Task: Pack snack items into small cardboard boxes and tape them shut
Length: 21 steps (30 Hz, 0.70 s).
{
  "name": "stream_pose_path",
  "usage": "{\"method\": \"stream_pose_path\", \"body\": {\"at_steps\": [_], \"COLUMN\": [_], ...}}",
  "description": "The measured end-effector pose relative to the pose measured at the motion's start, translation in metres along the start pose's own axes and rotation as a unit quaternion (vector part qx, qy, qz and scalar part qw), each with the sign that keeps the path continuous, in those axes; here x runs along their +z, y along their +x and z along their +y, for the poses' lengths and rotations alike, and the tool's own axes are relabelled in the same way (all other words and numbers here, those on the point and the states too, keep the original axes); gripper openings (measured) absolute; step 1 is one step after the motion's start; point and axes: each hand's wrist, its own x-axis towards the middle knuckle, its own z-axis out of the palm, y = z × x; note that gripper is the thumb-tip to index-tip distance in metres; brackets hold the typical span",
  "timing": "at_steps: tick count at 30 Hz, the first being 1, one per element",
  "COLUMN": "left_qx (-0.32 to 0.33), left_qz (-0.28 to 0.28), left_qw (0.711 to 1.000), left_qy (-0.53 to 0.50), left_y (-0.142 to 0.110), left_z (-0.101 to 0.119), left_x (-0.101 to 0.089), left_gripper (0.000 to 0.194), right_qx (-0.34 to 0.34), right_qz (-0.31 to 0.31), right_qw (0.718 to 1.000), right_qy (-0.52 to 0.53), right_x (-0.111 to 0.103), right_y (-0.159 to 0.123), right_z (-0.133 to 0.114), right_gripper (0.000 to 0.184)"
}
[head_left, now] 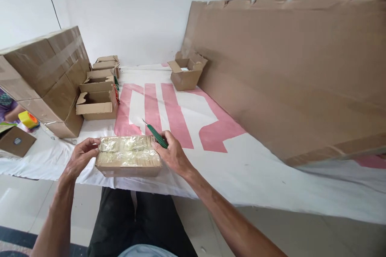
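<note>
A small cardboard box [129, 170] sits near the table's front edge, its top covered in shiny clear tape. My left hand [82, 156] grips the box's left end, with thumb and fingers at the upper edge. At the right end, my right hand [172, 152] holds a green-handled craft knife [157, 135] and also touches the box's corner. The knife's thin blade points up and left, above the tablecloth and clear of the box. The undersides of my right fingers are hidden.
Stacked taped cartons [60, 80] stand at the left, beside several open small boxes [98, 107]. Another open box [186, 78] stands farther back. A large cardboard sheet [289, 72] leans on the right. At far left are a yellow tape roll [28, 119] and part of another person [10, 108].
</note>
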Motion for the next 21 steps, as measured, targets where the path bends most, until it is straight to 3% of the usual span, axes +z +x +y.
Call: {"method": "stream_pose_path", "body": {"at_steps": [4, 7, 14, 17, 21], "left_qx": [-0.013, -0.005, 0.003, 0.032, 0.082], "left_qz": [0.018, 0.026, 0.099, 0.121, 0.107], "left_qw": [1.000, 0.995, 0.939, 0.932, 0.946], "left_qy": [0.021, 0.098, 0.329, 0.341, 0.294], "left_y": [0.003, 0.002, 0.003, 0.008, 0.011], "left_z": [0.004, 0.010, 0.021, 0.018, 0.009], "left_x": [0.003, 0.006, 0.015, 0.015, 0.011], "left_gripper": [0.030, 0.029, 0.020, 0.019, 0.025], "right_qx": [-0.015, -0.012, 0.002, 0.000, 0.003], "right_qz": [0.024, 0.029, 0.010, 0.018, 0.033], "right_qw": [1.000, 0.999, 0.999, 0.998, 0.997], "right_qy": [0.014, 0.029, 0.053, 0.062, 0.073], "right_x": [0.005, 0.007, 0.008, 0.008, 0.007], "right_y": [-0.004, -0.008, -0.010, -0.011, -0.014], "right_z": [0.004, 0.005, 0.008, 0.010, 0.011], "right_gripper": [0.026, 0.028, 0.034, 0.035, 0.036]}}
